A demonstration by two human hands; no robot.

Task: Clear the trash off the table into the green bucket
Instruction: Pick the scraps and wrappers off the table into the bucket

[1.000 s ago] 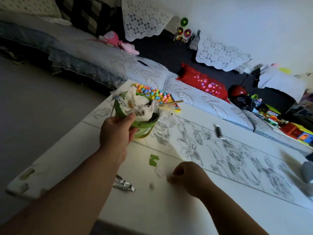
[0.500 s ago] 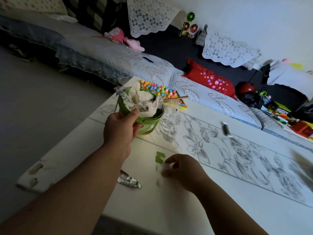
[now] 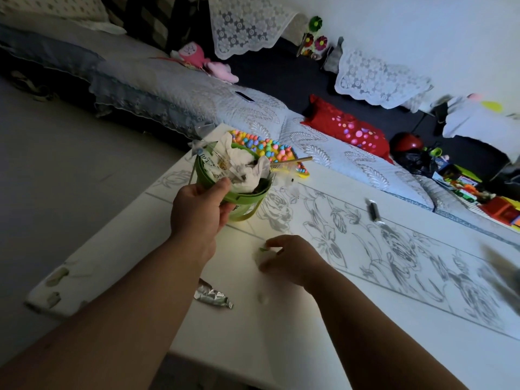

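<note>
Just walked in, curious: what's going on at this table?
A person is clearing the white table. The left hand grips the green bucket, already stuffed with crumpled tissue. The right hand pinches small paper scraps on the tabletop. A crumpled foil wrapper lies beside the left forearm, not yet picked up.

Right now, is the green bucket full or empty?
Full: tissue and wrappers heap above the rim of the bucket, which the left hand holds.

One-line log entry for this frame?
left hand: grips green bucket | right hand: pinches paper scraps | foil wrapper: on table, uncollected
</note>
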